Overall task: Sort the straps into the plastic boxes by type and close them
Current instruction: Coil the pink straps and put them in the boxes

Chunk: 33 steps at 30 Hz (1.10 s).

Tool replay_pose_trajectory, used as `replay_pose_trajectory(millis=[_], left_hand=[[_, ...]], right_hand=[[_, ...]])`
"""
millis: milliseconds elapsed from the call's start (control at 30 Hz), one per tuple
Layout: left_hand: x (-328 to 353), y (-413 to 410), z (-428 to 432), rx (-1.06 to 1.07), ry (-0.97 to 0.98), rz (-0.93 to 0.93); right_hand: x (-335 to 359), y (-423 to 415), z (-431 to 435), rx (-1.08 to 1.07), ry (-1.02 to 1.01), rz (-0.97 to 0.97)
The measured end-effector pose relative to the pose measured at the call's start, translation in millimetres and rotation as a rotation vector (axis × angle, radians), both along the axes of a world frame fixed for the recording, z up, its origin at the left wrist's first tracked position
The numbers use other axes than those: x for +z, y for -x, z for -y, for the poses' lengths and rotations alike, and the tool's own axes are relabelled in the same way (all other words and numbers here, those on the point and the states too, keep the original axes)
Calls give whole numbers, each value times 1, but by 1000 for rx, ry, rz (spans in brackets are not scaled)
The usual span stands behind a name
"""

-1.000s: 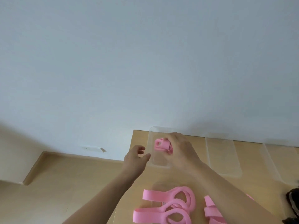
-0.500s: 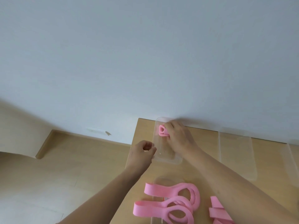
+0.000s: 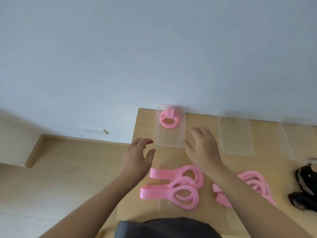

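Strap (image 3: pixel 169 120), pink, rolled: lay at the far end of the leftmost plastic box (image 3: pixel 169 142); my left hand (image 3: pixel 137 157) and right hand (image 3: pixel 202 146) hovered beside it, fingers (image 3: pixel 199 133) spread and empty; I judged the loose pink straps (image 3: pixel 178 186) needed equally tight rolling.

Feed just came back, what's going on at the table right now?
A person is sorting straps. One rolled pink strap lies at the far end of the leftmost clear plastic box. Both hands hold nothing, fingers relaxed: the left hand by the box's near left corner, the right hand by its near right corner. Loose pink straps and black straps lie on the table.
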<state>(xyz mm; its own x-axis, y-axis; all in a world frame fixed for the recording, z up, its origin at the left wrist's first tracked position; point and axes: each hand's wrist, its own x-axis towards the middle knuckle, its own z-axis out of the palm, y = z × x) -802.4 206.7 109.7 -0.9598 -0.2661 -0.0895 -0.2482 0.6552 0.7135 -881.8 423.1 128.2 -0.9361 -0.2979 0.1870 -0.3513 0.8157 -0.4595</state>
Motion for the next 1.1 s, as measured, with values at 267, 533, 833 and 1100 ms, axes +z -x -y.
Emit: replay_pose_trajectory(millis=[267, 533, 833, 1100], left_hand=[[-4, -54, 0, -287, 174, -238], [27, -66, -6, -457, 61, -143], [88, -59, -10, -639, -208, 82], [156, -53, -25, -465, -469, -114]], right_hand=[[-14, -114, -34, 30, -321, 489], [17, -133, -22, -100, -152, 468], [120, -127, -1, -32, 464, 437], [216, -131, -1, -56, 848, 247]])
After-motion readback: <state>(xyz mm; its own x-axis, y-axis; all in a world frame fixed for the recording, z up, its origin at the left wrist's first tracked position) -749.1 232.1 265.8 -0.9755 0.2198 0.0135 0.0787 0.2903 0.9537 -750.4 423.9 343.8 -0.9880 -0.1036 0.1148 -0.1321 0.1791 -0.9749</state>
